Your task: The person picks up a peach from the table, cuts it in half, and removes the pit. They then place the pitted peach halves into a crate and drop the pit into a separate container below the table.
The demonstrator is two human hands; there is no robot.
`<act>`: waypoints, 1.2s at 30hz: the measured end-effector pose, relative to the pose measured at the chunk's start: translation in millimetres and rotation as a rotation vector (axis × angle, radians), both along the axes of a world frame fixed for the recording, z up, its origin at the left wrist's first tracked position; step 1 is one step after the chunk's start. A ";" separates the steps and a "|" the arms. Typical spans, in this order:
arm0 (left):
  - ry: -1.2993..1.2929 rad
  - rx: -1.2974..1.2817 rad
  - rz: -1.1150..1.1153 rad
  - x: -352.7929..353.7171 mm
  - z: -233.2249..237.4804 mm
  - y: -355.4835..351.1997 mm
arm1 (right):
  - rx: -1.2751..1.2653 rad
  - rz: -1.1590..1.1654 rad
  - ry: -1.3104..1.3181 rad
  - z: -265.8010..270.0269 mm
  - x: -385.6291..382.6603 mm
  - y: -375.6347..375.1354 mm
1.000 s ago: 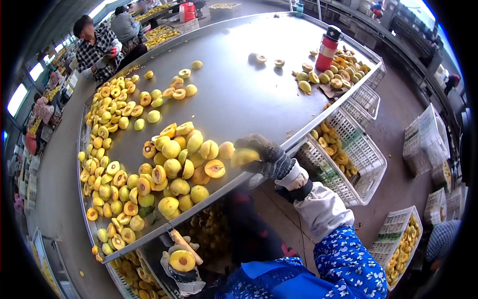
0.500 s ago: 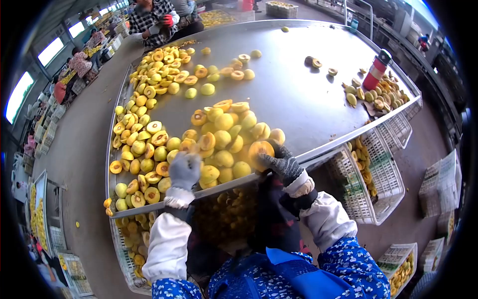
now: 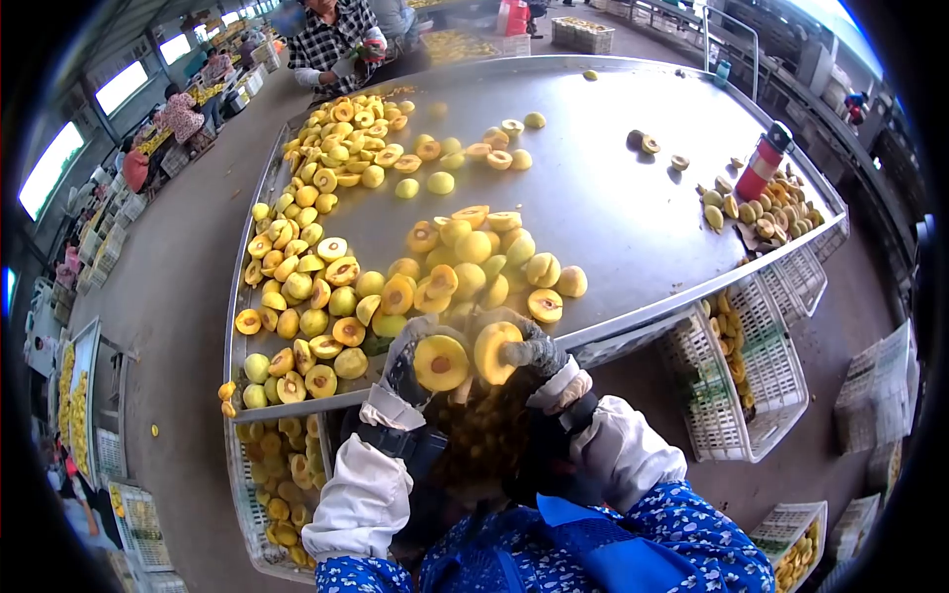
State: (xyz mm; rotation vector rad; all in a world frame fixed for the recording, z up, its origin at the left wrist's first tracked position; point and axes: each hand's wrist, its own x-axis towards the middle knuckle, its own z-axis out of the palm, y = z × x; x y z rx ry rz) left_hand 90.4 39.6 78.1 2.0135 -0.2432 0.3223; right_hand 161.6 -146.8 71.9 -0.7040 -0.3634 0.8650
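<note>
At the near edge of the metal table [image 3: 613,198], my left hand [image 3: 403,368], in a grey glove, holds a halved yellow fruit [image 3: 441,363], its cut face with a brown centre turned up. Close beside it, my right hand [image 3: 534,353], in a dark grey glove, grips another fruit half [image 3: 494,352] with the thumb over its edge. The two halves are almost side by side. Just beyond both hands lies a pile of yellow fruits [image 3: 473,247], whole-looking and halved. More fruit halves [image 3: 321,377] lie along the left edge.
A red bottle [image 3: 763,163] stands among greenish halves [image 3: 791,206] at the right corner. White crates of fruit [image 3: 707,395] stand below the right edge, and another crate [image 3: 247,494] below the left. A person in a checked shirt [image 3: 341,44] is at the far left corner.
Both hands have drawn together at the near edge. My left hand has moved right and now holds a fruit half; my right hand has moved left and nearer. The view has shifted slightly.
</note>
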 end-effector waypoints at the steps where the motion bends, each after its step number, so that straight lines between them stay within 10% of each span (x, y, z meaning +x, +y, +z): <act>1: -0.348 0.463 0.169 0.6 -3.1 0.1 | 0.006 -0.025 -0.009 -1.4 -1.5 1.2; 6: 0.339 -0.380 0.481 18.6 -50.6 34.0 | 0.107 -0.212 0.150 -17.3 7.7 1.3; 11: 0.356 0.981 0.882 16.7 -27.8 46.4 | -0.077 -0.277 0.047 -8.8 7.7 -16.1; 14: -0.181 0.913 0.877 3.1 -27.5 27.6 | -0.166 -0.137 0.126 -2.9 1.5 -20.5; 17: -0.223 0.092 0.529 -8.2 -32.2 -23.2 | -0.250 -0.192 -0.099 -7.7 -9.5 -2.2; 23: -0.147 -0.742 0.697 -18.6 -72.5 -92.1 | -0.305 -0.432 -0.835 -48.9 -36.5 33.9; 32: 0.072 -1.647 0.594 -56.6 -29.8 -67.4 | -0.496 -0.547 -0.749 -50.4 -56.0 38.0; 34: 0.071 -1.620 0.605 -68.5 -53.5 -52.3 | -0.785 -0.569 -1.672 -68.4 -49.4 16.8; 36: -0.007 -1.502 0.599 -81.4 -43.1 -51.6 | -0.692 -0.212 -0.615 -20.5 -68.9 17.6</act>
